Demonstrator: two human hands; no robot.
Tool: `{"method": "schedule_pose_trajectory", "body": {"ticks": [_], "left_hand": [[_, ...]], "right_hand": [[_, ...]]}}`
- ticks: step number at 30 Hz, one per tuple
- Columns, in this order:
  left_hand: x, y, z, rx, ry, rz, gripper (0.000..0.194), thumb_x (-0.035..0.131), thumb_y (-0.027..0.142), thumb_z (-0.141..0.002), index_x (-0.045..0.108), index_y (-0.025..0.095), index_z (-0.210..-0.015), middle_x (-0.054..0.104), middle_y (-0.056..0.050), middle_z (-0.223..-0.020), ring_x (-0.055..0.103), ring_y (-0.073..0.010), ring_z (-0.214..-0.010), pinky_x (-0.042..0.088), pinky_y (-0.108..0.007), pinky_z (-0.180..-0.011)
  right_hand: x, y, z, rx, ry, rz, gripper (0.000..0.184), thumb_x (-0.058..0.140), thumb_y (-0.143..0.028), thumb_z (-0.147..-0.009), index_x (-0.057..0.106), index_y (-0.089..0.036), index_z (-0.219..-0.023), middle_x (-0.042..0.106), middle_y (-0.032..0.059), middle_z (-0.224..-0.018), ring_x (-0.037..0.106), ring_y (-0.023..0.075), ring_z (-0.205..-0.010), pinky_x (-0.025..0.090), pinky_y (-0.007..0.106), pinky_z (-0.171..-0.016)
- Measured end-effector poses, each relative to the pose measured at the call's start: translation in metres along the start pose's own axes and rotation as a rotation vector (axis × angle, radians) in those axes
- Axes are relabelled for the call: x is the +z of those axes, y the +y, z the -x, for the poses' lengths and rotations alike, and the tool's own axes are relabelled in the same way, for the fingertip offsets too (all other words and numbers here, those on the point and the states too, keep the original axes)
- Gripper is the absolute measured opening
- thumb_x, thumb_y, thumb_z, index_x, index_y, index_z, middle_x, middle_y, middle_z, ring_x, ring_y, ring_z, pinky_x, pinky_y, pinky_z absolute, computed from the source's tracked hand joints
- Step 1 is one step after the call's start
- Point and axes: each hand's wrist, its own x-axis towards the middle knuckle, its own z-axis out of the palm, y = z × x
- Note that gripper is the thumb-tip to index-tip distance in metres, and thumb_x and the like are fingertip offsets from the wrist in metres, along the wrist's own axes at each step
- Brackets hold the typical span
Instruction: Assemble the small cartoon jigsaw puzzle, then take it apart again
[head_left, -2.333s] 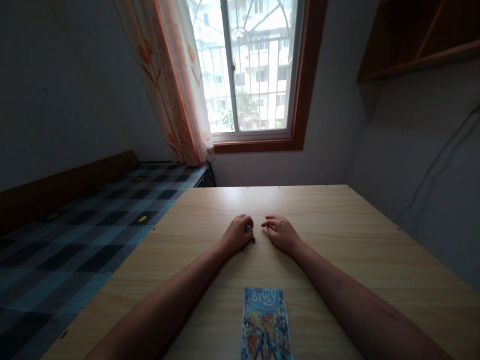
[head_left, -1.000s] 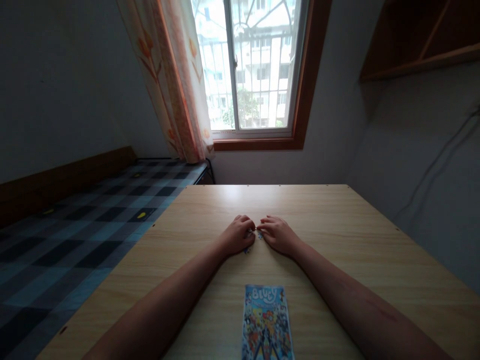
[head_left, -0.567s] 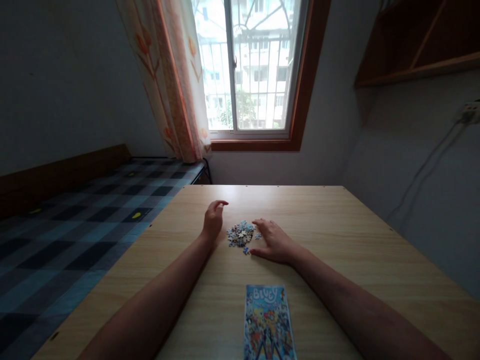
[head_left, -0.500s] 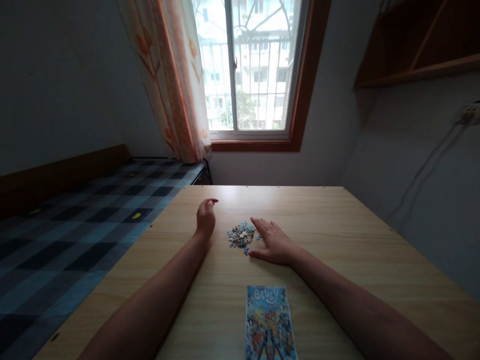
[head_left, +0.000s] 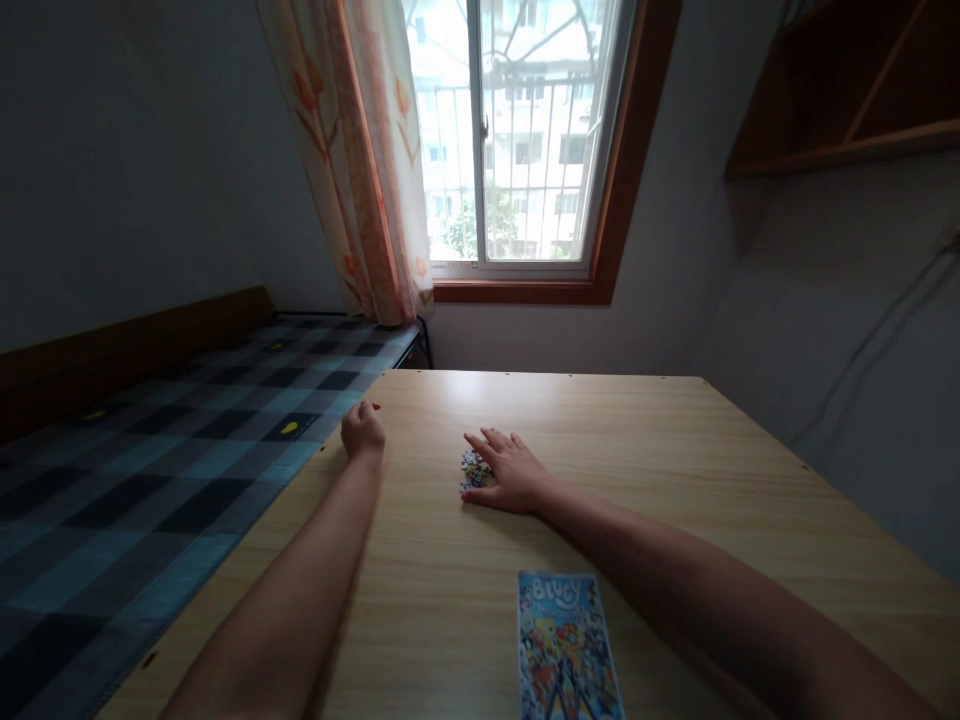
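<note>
A small heap of jigsaw puzzle pieces [head_left: 474, 472] lies on the wooden table. Over its right side rests my right hand [head_left: 511, 474], fingers and thumb spread around the pieces, covering part of them. Near the table's left edge is my left hand [head_left: 363, 432], its fingers curled in; whether anything is inside them is hidden. Closer to me, a colourful "Bluey" picture sheet or box [head_left: 568, 645] lies flat, cut off by the bottom of the view.
The light wooden table [head_left: 420, 600] reaches toward the window wall. A bed with a checked cover [head_left: 187, 470] adjoins its left side. Beyond are a flowered curtain [head_left: 352, 160] and a barred window [head_left: 525, 150]. A wall shelf [head_left: 855, 140] hangs at upper right.
My left hand has moved left, away from the pieces, to the table edge. My right hand has moved left over the heap, gathering the stray pieces in. The view has shifted slightly.
</note>
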Motion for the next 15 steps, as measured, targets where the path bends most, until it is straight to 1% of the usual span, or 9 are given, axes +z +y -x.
{"method": "schedule_pose_trajectory", "body": {"ticks": [3, 6, 8, 11, 13, 15], "left_hand": [[-0.012, -0.006, -0.016, 0.033, -0.064, -0.037, 0.028, 0.044, 0.032, -0.086, 0.063, 0.020, -0.069, 0.069, -0.012, -0.085, 0.061, -0.0302, -0.095, 0.046, -0.041, -0.091], [-0.028, -0.016, -0.031, 0.026, -0.063, -0.059, 0.030, 0.042, 0.032, -0.087, 0.063, 0.020, -0.069, 0.068, -0.012, -0.083, 0.061, -0.0303, -0.092, 0.047, -0.042, -0.089], [-0.033, -0.021, -0.037, 0.010, -0.027, -0.042, 0.033, 0.037, 0.033, -0.089, 0.063, 0.019, -0.073, 0.068, -0.011, -0.085, 0.061, -0.0290, -0.089, 0.047, -0.041, -0.087], [-0.034, -0.029, -0.040, -0.031, 0.065, 0.065, 0.035, 0.033, 0.034, -0.089, 0.061, 0.019, -0.074, 0.067, -0.010, -0.082, 0.061, -0.0257, -0.083, 0.048, -0.038, -0.081], [-0.033, -0.034, -0.041, -0.058, 0.113, 0.136, 0.035, 0.032, 0.037, -0.089, 0.059, 0.019, -0.073, 0.064, -0.009, -0.077, 0.059, -0.0232, -0.076, 0.049, -0.036, -0.074], [-0.032, -0.038, -0.042, -0.058, 0.128, 0.159, 0.038, 0.028, 0.039, -0.090, 0.057, 0.019, -0.075, 0.060, -0.007, -0.073, 0.057, -0.0208, -0.068, 0.048, -0.033, -0.066]], "right_hand": [[0.004, -0.007, -0.010, 0.002, 0.011, 0.004, 0.102, 0.060, -0.079, -0.078, 0.024, -0.029, -0.160, 0.022, 0.0165, -0.166, 0.019, 0.0366, -0.153, 0.013, 0.059, -0.122], [0.007, -0.013, -0.018, -0.006, 0.009, 0.008, 0.100, 0.058, -0.080, -0.079, 0.028, -0.029, -0.159, 0.025, 0.0171, -0.165, 0.021, 0.0370, -0.153, 0.012, 0.061, -0.121], [0.009, -0.016, -0.027, -0.020, 0.004, 0.009, 0.097, 0.056, -0.080, -0.080, 0.030, -0.029, -0.159, 0.027, 0.0175, -0.164, 0.022, 0.0371, -0.152, 0.012, 0.061, -0.121], [0.013, -0.022, -0.047, -0.047, 0.003, 0.012, 0.094, 0.054, -0.080, -0.081, 0.033, -0.028, -0.157, 0.030, 0.0170, -0.163, 0.024, 0.0376, -0.151, 0.013, 0.061, -0.121], [0.017, -0.026, -0.065, -0.073, 0.002, 0.018, 0.093, 0.054, -0.080, -0.081, 0.036, -0.028, -0.156, 0.032, 0.0159, -0.162, 0.026, 0.0371, -0.151, 0.013, 0.061, -0.121], [0.021, -0.028, -0.085, -0.105, 0.000, 0.023, 0.091, 0.053, -0.081, -0.082, 0.039, -0.028, -0.154, 0.033, 0.0153, -0.162, 0.028, 0.0364, -0.150, 0.014, 0.060, -0.121]]}}
